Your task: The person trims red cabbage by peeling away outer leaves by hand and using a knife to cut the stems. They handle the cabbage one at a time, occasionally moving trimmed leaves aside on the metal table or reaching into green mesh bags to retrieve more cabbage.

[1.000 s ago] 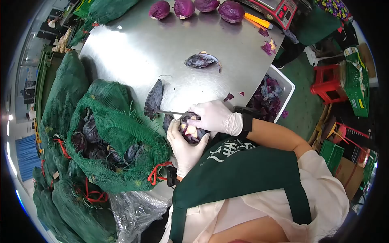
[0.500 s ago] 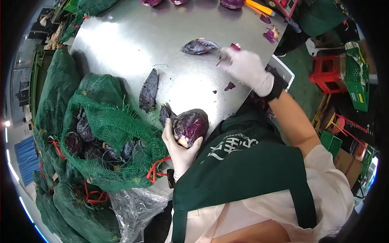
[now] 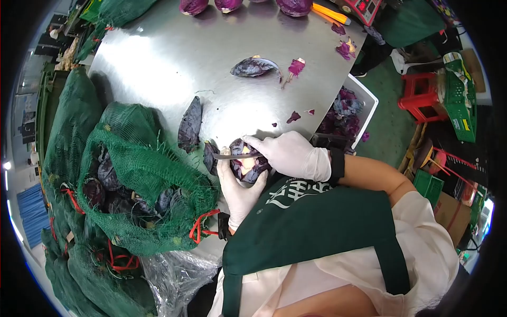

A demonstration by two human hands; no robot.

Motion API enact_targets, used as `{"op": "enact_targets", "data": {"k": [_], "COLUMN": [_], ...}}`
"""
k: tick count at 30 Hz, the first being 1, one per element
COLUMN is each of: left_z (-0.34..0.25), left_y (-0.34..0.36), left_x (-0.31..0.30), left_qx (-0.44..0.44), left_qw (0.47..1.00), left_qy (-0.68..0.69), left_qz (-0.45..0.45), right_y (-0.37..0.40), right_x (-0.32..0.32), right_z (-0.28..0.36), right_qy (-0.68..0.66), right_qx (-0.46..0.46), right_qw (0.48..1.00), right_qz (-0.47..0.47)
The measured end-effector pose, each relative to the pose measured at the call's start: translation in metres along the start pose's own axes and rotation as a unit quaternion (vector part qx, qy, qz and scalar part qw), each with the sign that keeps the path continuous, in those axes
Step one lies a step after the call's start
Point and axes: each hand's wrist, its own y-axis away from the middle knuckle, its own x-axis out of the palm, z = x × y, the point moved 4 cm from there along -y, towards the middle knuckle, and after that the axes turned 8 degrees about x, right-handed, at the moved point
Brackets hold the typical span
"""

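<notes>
Gloved in white, my left hand (image 3: pixel 237 195) is closed around a red cabbage (image 3: pixel 253 173) at the table's near edge. The cabbage's pale cut stem end faces up. My right hand (image 3: pixel 298 156), also gloved, grips a knife (image 3: pixel 235 157) whose narrow blade lies across the stem end. Most of the knife's handle is hidden in that hand. A loose dark outer leaf (image 3: pixel 210 157) sits just beside my left fingers. Farther off lie another leaf (image 3: pixel 190 126), a curled leaf (image 3: pixel 254 67) and a purple trimmed scrap (image 3: pixel 296 67).
On the left, an open green mesh bag (image 3: pixel 142 211) holds several red cabbages. Trimmed cabbages (image 3: pixel 294 6) line the steel table's (image 3: pixel 153 68) far side, near an orange-handled tool (image 3: pixel 331 14) and a red scale (image 3: pixel 364 8). A white bin (image 3: pixel 369 103) of leaves stands right.
My right hand has come back from over the table to the cabbage, with the knife. The cabbage has turned stem end up. The purple scrap now lies uncovered near the curled leaf.
</notes>
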Motion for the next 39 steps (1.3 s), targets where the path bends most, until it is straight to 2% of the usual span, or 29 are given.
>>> {"op": "enact_targets", "data": {"k": [3, 5, 6, 7, 8, 9, 10, 11, 12, 13, 15, 17, 19, 20, 21, 23, 25, 28, 31, 35, 37, 39], "left_z": [-0.005, -0.008, -0.006, -0.006, -0.010, -0.015, -0.015, -0.013, -0.007, 0.005, 0.010, 0.022, 0.038, 0.038, 0.038, 0.039, 0.035, 0.034, 0.035, 0.021, 0.017, 0.015], "left_y": [-0.006, -0.008, -0.008, -0.007, -0.004, -0.001, 0.003, 0.005, 0.007, 0.012, 0.016, 0.028, 0.035, 0.036, 0.038, 0.035, 0.033, 0.034, 0.033, 0.024, 0.023, 0.024], "left_x": [0.002, 0.003, 0.003, 0.002, 0.000, 0.000, -0.001, 0.000, 0.000, 0.002, -0.009, -0.014, -0.017, -0.015, -0.015, -0.012, -0.010, -0.008, -0.006, -0.001, -0.005, -0.012], "left_qx": [0.013, 0.023, 0.020, 0.019, 0.010, 0.042, 0.057, 0.070, 0.056, 0.017, -0.033, -0.081, -0.103, -0.164, -0.167, -0.160, -0.145, -0.158, -0.134, -0.064, -0.072, -0.217], "left_qw": [1.000, 1.000, 1.000, 1.000, 1.000, 0.999, 0.998, 0.997, 0.996, 0.990, 0.991, 0.978, 0.977, 0.946, 0.946, 0.946, 0.953, 0.945, 0.969, 0.985, 0.986, 0.902], "left_qy": [0.005, 0.004, -0.008, -0.020, 0.025, 0.025, 0.026, 0.027, 0.070, 0.139, 0.129, 0.187, 0.184, 0.273, 0.272, 0.275, 0.263, 0.278, 0.202, 0.149, 0.140, 0.354], "left_qz": [0.026, 0.010, -0.001, -0.009, -0.010, 0.015, 0.020, 0.024, 0.007, -0.008, 0.004, -0.034, -0.041, -0.060, -0.057, -0.055, -0.050, -0.067, -0.052, -0.066, -0.061, -0.118], "right_y": [-0.003, -0.013, -0.024, -0.037, -0.048, -0.062, -0.063, -0.072, -0.075, -0.079, -0.075, -0.058, -0.043, -0.040, -0.034, -0.017, -0.019, -0.019, -0.017, -0.017, -0.017, -0.021], "right_x": [-0.005, 0.000, 0.007, 0.011, 0.005, 0.044, 0.011, 0.016, 0.020, 0.031, 0.012, -0.021, -0.026, -0.022, -0.014, 0.000, 0.030, 0.039, 0.042, 0.036, 0.040, 0.045], "right_z": [-0.002, -0.008, -0.013, -0.026, -0.045, -0.091, -0.095, -0.114, -0.127, -0.145, -0.157, -0.148, -0.128, -0.108, -0.085, -0.034, -0.019, -0.022, -0.019, -0.019, -0.030, -0.061], "right_qy": [0.025, 0.009, 0.005, -0.034, -0.006, -0.020, -0.080, -0.077, -0.149, -0.214, -0.232, -0.061, -0.024, -0.094, -0.163, -0.236, -0.245, -0.297, -0.265, -0.192, -0.205, -0.280], "right_qx": [0.020, 0.002, 0.026, 0.089, 0.152, 0.112, 0.188, 0.224, 0.229, 0.283, 0.332, 0.368, 0.355, 0.287, 0.217, 0.105, 0.093, 0.092, 0.078, 0.143, 0.130, 0.113], "right_qw": [0.999, 0.999, 1.000, 0.994, 0.987, 0.993, 0.978, 0.970, 0.962, 0.935, 0.913, 0.921, 0.925, 0.950, 0.962, 0.966, 0.958, 0.942, 0.956, 0.963, 0.965, 0.952], "right_qz": [0.000, -0.045, -0.006, 0.046, 0.042, -0.029, 0.050, 0.054, 0.026, 0.013, -0.055, -0.113, -0.136, -0.078, -0.019, 0.021, 0.115, 0.125, 0.101, 0.124, 0.099, -0.059]}}
